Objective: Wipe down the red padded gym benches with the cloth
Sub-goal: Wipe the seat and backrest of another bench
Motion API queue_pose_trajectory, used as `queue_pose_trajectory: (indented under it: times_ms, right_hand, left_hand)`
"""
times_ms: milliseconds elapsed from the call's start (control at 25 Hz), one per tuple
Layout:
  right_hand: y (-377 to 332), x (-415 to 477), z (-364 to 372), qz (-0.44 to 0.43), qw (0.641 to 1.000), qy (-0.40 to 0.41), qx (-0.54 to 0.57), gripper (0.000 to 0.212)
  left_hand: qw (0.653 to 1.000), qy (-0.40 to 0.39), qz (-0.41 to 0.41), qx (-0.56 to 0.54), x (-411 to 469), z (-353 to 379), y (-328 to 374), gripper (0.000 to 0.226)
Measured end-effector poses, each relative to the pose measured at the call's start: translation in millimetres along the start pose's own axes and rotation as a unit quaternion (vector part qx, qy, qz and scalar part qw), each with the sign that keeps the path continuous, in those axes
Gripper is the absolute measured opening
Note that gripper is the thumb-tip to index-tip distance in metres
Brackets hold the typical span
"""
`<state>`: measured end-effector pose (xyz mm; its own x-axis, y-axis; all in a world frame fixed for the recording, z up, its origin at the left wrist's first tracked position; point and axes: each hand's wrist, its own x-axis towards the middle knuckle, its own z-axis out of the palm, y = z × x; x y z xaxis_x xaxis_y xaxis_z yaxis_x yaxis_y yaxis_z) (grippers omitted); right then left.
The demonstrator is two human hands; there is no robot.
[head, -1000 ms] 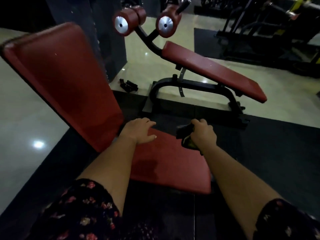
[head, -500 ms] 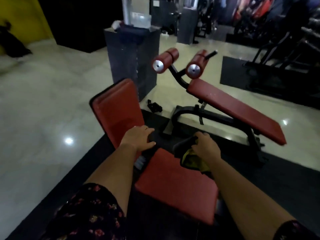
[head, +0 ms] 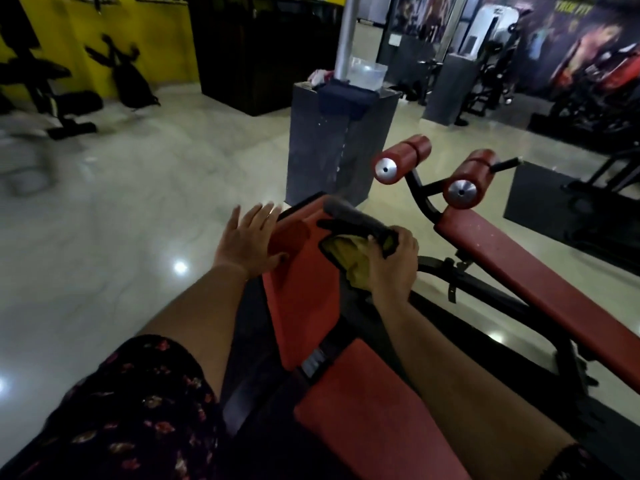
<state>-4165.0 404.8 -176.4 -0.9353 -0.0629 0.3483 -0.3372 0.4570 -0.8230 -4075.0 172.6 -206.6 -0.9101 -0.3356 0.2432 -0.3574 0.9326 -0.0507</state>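
A red padded bench stands before me, its upright backrest (head: 301, 289) in the middle of the view and its seat pad (head: 374, 410) below. My right hand (head: 393, 268) grips a dark and yellow cloth (head: 349, 244) against the upper part of the backrest. My left hand (head: 247, 237) has its fingers spread at the backrest's left edge, the thumb touching the pad. A second red bench (head: 540, 289) slopes down to the right, with two red roller pads (head: 401, 159) at its top.
A dark pedestal (head: 332, 150) with a plastic tub (head: 367, 72) on it stands just behind the backrest. Shiny tiled floor (head: 131, 209) spreads to the left. Dark gym machines (head: 595, 91) line the right side, and bags lie by the yellow wall (head: 121, 84).
Both hands have risen from the seat end up to the top of the backrest, the right one carrying the cloth. The view has lifted, showing more of the room.
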Motion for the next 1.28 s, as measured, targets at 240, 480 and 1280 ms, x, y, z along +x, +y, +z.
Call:
queue_pose_trajectory:
  times_ms: [240, 480, 1280]
  right_hand:
    - [4.0, -13.7, 53.7, -0.017, 0.990, -0.090, 0.105, 0.036]
    - [55.5, -9.3, 85.1, -0.048, 0.935, -0.352, 0.005, 0.050]
    - [93.7, 17.7, 152.7, -0.170, 0.903, -0.367, -0.146, 0.091]
  left_hand:
    - [0.982, -0.184, 0.022, 0.038, 7.3, 13.2, -4.5, 0.098]
    - [0.990, -0.139, 0.015, -0.016, 7.6, 22.0, -8.2, 0.081]
    - [0.982, 0.017, -0.146, -0.122, 19.0, 70.8, 25.3, 0.080]
